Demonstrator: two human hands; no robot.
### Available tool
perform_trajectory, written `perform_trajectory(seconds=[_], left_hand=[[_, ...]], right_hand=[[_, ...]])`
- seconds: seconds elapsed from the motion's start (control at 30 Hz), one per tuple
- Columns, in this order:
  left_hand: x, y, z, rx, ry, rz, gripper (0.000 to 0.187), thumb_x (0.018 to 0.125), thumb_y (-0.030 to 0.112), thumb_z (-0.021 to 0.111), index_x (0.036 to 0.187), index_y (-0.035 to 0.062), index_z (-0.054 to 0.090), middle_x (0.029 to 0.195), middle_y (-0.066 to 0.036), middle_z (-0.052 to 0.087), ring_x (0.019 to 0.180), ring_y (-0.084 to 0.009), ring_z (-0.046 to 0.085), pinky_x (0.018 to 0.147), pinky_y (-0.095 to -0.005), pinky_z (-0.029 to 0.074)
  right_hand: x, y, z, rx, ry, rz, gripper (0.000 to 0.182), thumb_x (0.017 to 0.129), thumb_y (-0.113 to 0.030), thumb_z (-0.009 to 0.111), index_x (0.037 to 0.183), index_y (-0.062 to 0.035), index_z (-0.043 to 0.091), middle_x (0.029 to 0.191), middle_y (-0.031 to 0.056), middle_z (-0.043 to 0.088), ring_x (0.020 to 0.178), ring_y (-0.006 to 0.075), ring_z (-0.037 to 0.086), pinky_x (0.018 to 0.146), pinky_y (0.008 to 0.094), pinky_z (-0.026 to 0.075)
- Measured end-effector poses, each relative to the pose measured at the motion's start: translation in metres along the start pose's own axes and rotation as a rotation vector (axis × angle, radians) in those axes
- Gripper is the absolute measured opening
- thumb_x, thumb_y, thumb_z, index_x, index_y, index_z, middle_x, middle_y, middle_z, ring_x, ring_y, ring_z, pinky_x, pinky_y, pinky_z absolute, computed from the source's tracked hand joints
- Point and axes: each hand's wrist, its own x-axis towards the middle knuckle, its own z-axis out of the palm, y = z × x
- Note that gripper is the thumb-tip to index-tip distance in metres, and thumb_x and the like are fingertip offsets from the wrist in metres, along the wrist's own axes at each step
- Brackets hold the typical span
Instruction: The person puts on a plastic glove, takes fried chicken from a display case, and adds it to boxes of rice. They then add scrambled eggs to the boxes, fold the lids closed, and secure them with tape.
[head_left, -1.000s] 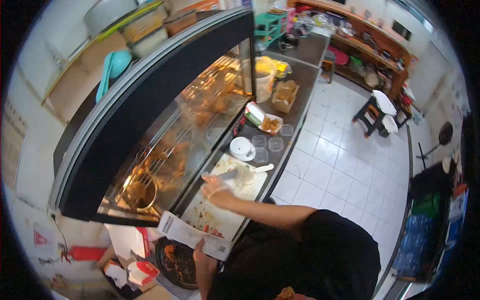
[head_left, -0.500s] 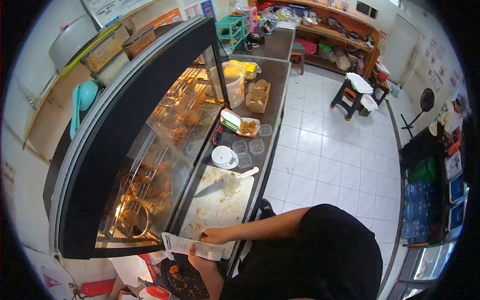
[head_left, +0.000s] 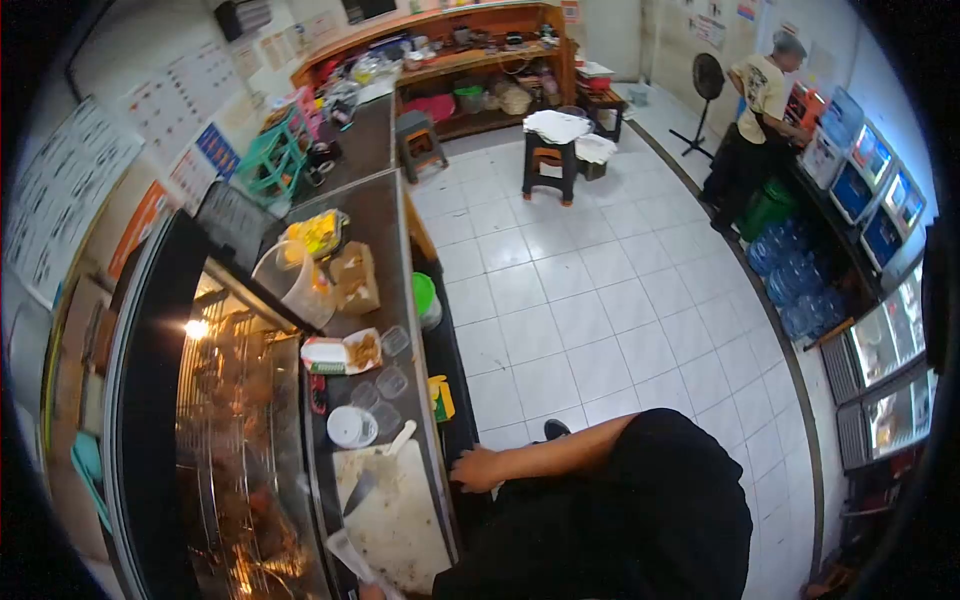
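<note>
My right hand (head_left: 476,469) is at the counter's floor-side edge, beside the white cutting board (head_left: 420,530); its fingers are too blurred to read. At the bottom edge, a sliver of my left hand (head_left: 371,592) shows against a white paper sleeve (head_left: 350,556), closed on it. On the board lies a knife (head_left: 360,492), its white handle pointing away. Beyond the board are a round white scale (head_left: 351,427), small clear plastic cups (head_left: 391,382) and an open paper box of fried pieces (head_left: 360,352).
The lit glass food warmer (head_left: 240,430) stands on the left. Farther along the counter are a clear tub (head_left: 293,285) and a brown carton (head_left: 354,278). A stool (head_left: 556,150) stands on the tiles. Another person (head_left: 765,110) stands by the water bottles (head_left: 795,270) at right.
The view has swung toward the room on the right. My right hand has left the paper sleeve and moved to the counter's edge. My left hand, with the sleeve, is now mostly out of frame.
</note>
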Motion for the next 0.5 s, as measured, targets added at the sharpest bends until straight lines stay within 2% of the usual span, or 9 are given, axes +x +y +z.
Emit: perform_trajectory(seconds=[0.07, 0.13, 0.2, 0.3, 0.33, 0.4, 0.43, 0.47, 0.5], left_hand=[[-0.005, 0.027, 0.034, 0.348, 0.120, 0.066, 0.036, 0.095, 0.018, 0.056, 0.126, 0.0023, 0.064, 0.108, -0.020, 0.067, 0.098, -0.0305, 0.065, 0.090, -0.0435, 0.050], [-0.011, 0.053, 0.074, 0.676, 0.193, 0.191, 0.034, 0.096, 0.018, 0.055, 0.124, 0.0022, 0.065, 0.105, -0.019, 0.067, 0.095, -0.0291, 0.065, 0.086, -0.0424, 0.050], [-0.013, 0.074, 0.119, 0.905, 0.167, 0.328, 0.032, 0.096, 0.018, 0.055, 0.121, 0.0021, 0.067, 0.101, -0.018, 0.068, 0.091, -0.0277, 0.064, 0.083, -0.0414, 0.050], [-0.011, 0.092, 0.211, 1.069, -0.072, 0.495, 0.031, 0.097, 0.018, 0.054, 0.118, 0.0019, 0.070, 0.096, -0.017, 0.068, 0.086, -0.0256, 0.064, 0.078, -0.0398, 0.050], [-0.008, 0.094, 0.247, 1.080, -0.216, 0.533, 0.030, 0.097, 0.018, 0.054, 0.116, 0.0019, 0.070, 0.094, -0.016, 0.069, 0.084, -0.0249, 0.064, 0.076, -0.0393, 0.050], [-0.018, 0.090, 0.342, 1.032, -0.542, 0.555, 0.030, 0.097, 0.018, 0.053, 0.114, 0.0018, 0.072, 0.091, -0.015, 0.069, 0.080, -0.0234, 0.064, 0.073, -0.0383, 0.050], [-0.037, 0.087, 0.395, 0.997, -0.700, 0.550, 0.030, 0.098, 0.018, 0.053, 0.113, 0.0017, 0.073, 0.089, -0.015, 0.069, 0.079, -0.0227, 0.064, 0.071, -0.0377, 0.050], [-0.033, 0.063, 0.441, 0.780, -0.848, 0.488, 0.031, 0.101, 0.022, 0.053, 0.111, 0.0023, 0.074, 0.081, -0.012, 0.068, 0.071, -0.0183, 0.062, 0.064, -0.0357, 0.048], [-0.101, 0.086, 0.489, 0.876, -0.957, 0.648, 0.034, 0.104, 0.027, 0.050, 0.111, 0.0024, 0.074, 0.082, -0.011, 0.068, 0.071, -0.0176, 0.062, 0.065, -0.0350, 0.048]], right_hand=[[-0.019, 0.055, 0.020, 0.227, -0.239, 0.034, 0.048, 0.098, -0.040, 0.056, 0.136, -0.0121, 0.061, 0.130, 0.0176, 0.065, 0.125, 0.0345, 0.059, 0.102, 0.0481, 0.047], [-0.026, 0.130, 0.069, 0.525, -0.375, -0.119, 0.051, 0.101, -0.045, 0.052, 0.140, -0.0126, 0.060, 0.138, 0.0177, 0.062, 0.129, 0.0344, 0.055, 0.106, 0.0464, 0.044], [-0.068, 0.191, 0.100, 1.066, -0.389, -0.040, 0.056, 0.103, -0.045, 0.052, 0.142, -0.0065, 0.058, 0.143, 0.0186, 0.058, 0.119, 0.0330, 0.062, 0.102, 0.0478, 0.046], [-0.101, 0.267, 0.127, 0.992, -0.575, 0.295, 0.054, 0.102, -0.046, 0.055, 0.143, -0.0111, 0.058, 0.148, 0.0172, 0.054, 0.127, 0.0361, 0.056, 0.109, 0.0517, 0.041], [-0.115, 0.285, 0.131, 0.767, -0.589, 0.380, 0.056, 0.099, -0.046, 0.058, 0.144, -0.0123, 0.057, 0.148, 0.0175, 0.053, 0.129, 0.0365, 0.054, 0.110, 0.0526, 0.040], [-0.159, 0.280, 0.070, 0.281, -0.468, 0.581, 0.061, 0.095, -0.046, 0.063, 0.146, -0.0145, 0.053, 0.149, 0.0181, 0.052, 0.134, 0.0372, 0.050, 0.111, 0.0544, 0.039], [-0.176, 0.272, 0.037, 0.193, -0.371, 0.642, 0.065, 0.092, -0.047, 0.066, 0.147, -0.0156, 0.051, 0.149, 0.0184, 0.051, 0.136, 0.0376, 0.048, 0.112, 0.0553, 0.038], [-0.189, 0.265, 0.003, 0.179, -0.248, 0.661, 0.068, 0.090, -0.047, 0.069, 0.148, -0.0168, 0.049, 0.150, 0.0187, 0.050, 0.138, 0.0379, 0.046, 0.113, 0.0562, 0.037], [-0.198, 0.260, -0.023, 0.236, -0.115, 0.645, 0.072, 0.087, -0.047, 0.071, 0.149, -0.0179, 0.048, 0.150, 0.0189, 0.049, 0.141, 0.0383, 0.044, 0.113, 0.0571, 0.036]])
